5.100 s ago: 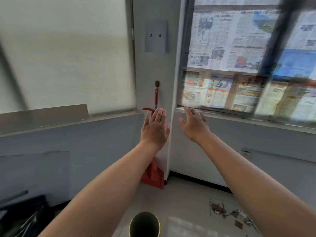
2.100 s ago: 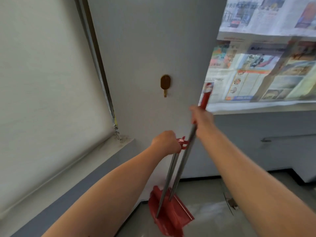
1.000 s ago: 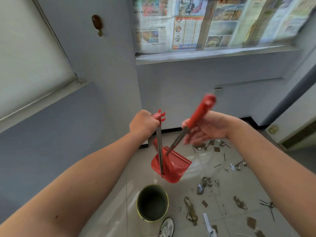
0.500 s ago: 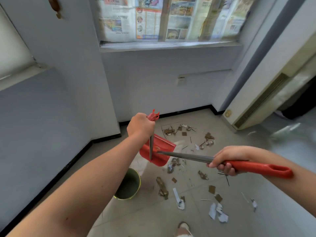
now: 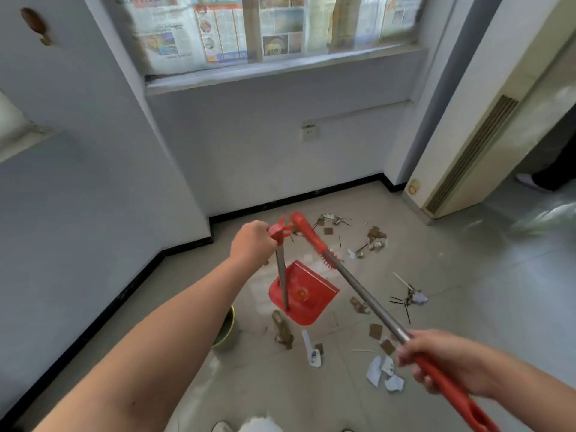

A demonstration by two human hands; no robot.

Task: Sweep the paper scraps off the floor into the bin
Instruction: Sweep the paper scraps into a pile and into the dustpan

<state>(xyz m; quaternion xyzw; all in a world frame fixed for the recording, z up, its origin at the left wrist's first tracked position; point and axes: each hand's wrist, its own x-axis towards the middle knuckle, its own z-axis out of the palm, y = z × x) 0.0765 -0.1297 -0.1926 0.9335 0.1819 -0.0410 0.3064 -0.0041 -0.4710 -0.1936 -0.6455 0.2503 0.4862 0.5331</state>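
1 broom (image 5: 358,285), 1 dustpan (image 5: 304,294), 1 bin (image 5: 229,332), many scraps (image 5: 375,241). Broom diagonal, head far-left. Left hand (image 5: 252,244) grips dustpan, right hand (image 5: 436,357) grips broom.

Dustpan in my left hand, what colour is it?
Red dustpan, on a grey metal shaft, held by the left hand. Clearest in the head view.

Left forearm (image 5: 174,332), right forearm (image 5: 511,385) bare — white shoe (image 5: 222,427) below.

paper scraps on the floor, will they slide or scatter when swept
Probably light: the paper scraps are small and crumpled, so they may scatter. The flat brown pieces could cling to the glossy floor.
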